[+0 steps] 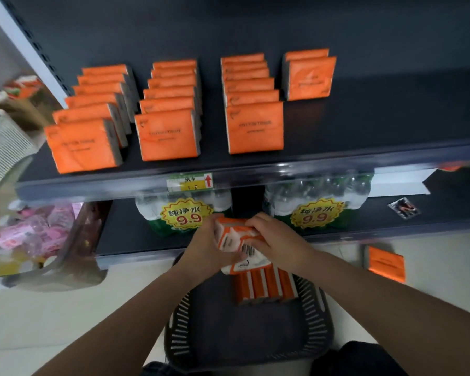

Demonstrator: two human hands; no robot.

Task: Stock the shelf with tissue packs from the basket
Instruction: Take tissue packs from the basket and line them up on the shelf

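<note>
Tissue packs [239, 241]: a wrapped bundle is clasped between both of my hands, above the far end of the dark basket [314, 299] on the floor and in front of the lower shelf; a row of packs [263, 287] stays in the basket just beneath it, standing on edge. My left hand [209, 246] wraps the bundle's left side, fingers curled under the barcode face; my right hand [272, 238] closes over its right and top; both are occupied, neither spread. The bundle's long axis appears to run near-to-far, tilted. The upper shelf [364, 126] lies above and beyond; its rightmost row [308, 76] holds few packs, with bare board near it. I judge that gap, far and to the right, to be the target; the right hand is nearer.
</note>
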